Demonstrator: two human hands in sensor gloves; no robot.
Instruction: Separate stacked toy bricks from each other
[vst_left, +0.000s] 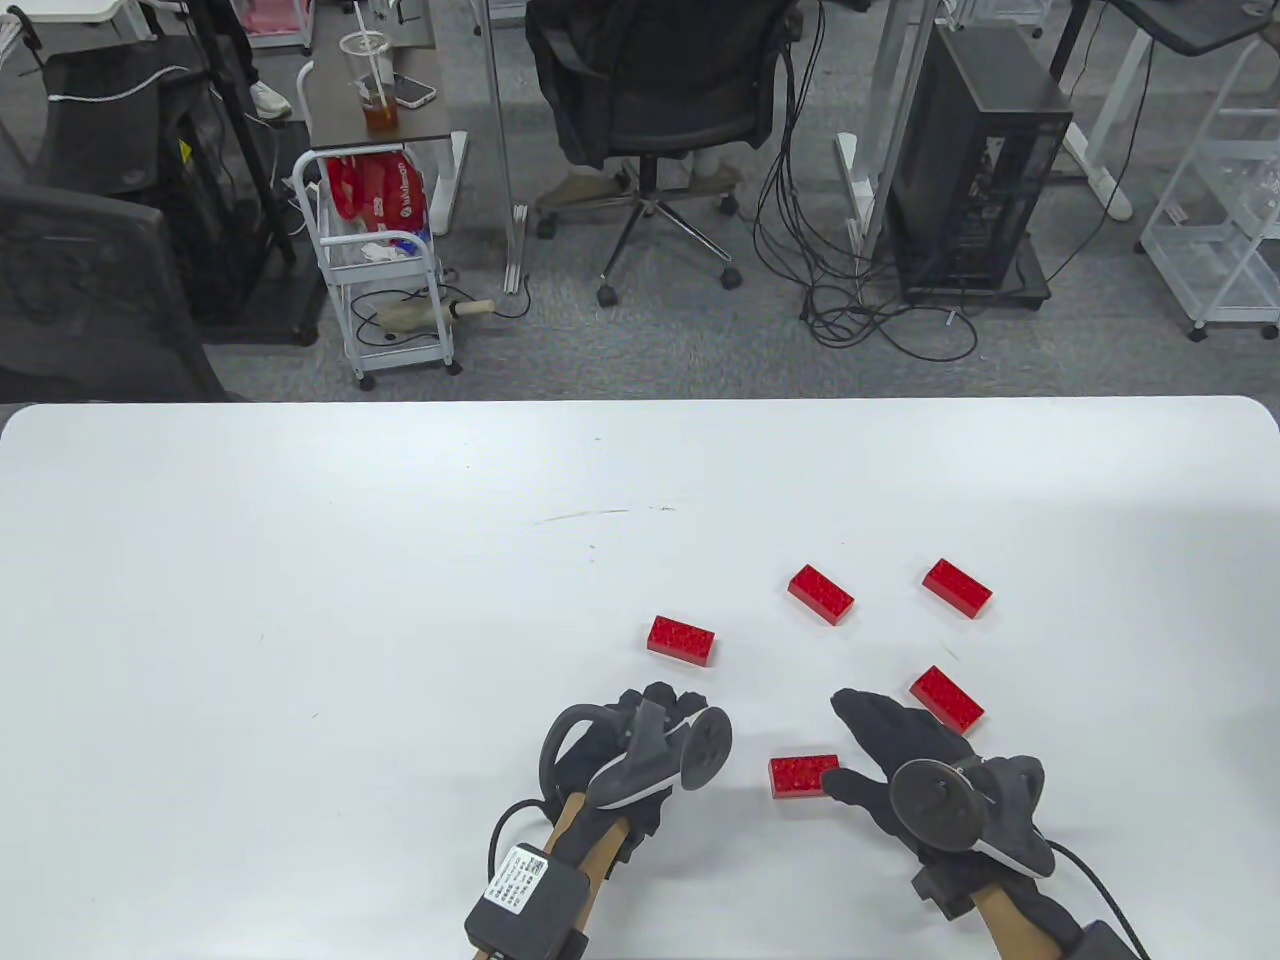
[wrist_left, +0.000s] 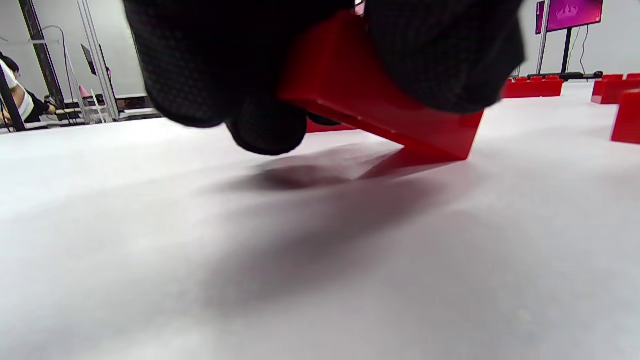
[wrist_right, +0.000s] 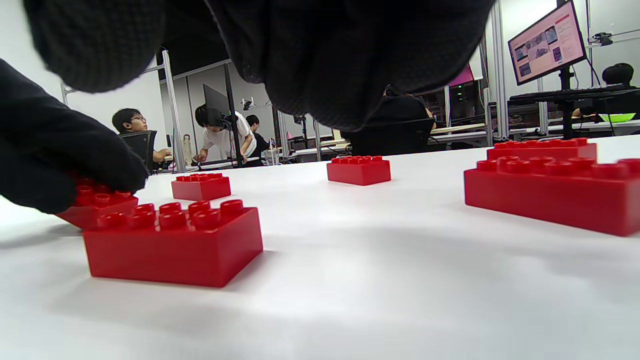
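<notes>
A red brick (wrist_left: 390, 112) is gripped in the left hand (vst_left: 640, 750), tilted, one lower corner touching the white table (vst_left: 300, 600) while the rest is raised under the gloved fingers (wrist_left: 440, 55). From the table view that brick is hidden beneath the hand and its tracker (vst_left: 650, 765). The right hand (vst_left: 900, 760) is spread flat and open above the table, nothing held; its thumb lies just beside a loose brick (vst_left: 803, 776) that sits between the two hands. In the right wrist view that same brick (wrist_right: 175, 242) is seen studs up, close in front.

Four more single bricks are scattered flat on the table. One (vst_left: 682, 639) lies just beyond the left hand. Another (vst_left: 820, 594) is set further out toward the middle, and a third (vst_left: 957, 587) is placed well to its right. The fourth (vst_left: 946, 697) lies just beside the right hand's outer fingers. No brick is seen stacked on another.

Beyond the table's far edge an office chair (vst_left: 660, 120), a white trolley (vst_left: 385, 270) and a black computer tower (vst_left: 975, 160) are seen, with cables (vst_left: 870, 300) on the floor.
</notes>
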